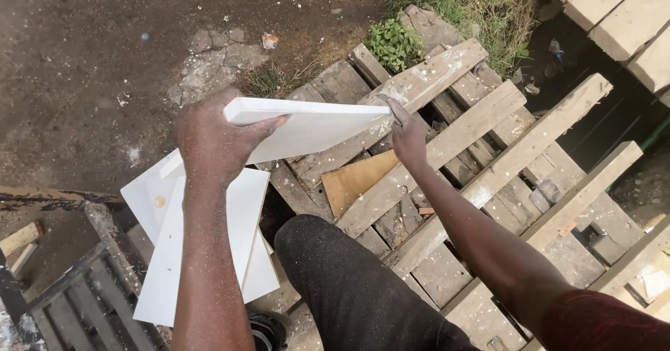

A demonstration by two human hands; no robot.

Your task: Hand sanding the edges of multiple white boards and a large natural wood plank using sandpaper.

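Observation:
A white board is held level in the air above a wooden pallet. My left hand grips its left end, thumb under, fingers over the top edge. My right hand is at the board's right end, fingers closed around a thin metal tool or nail there; I cannot make out which. My knee in dark trousers is raised below the board.
Several white boards lie stacked on the ground at lower left. A brown plywood offcut rests on the pallet. Bare dirt lies at upper left, weeds at top, planks at upper right, a dark grate at lower left.

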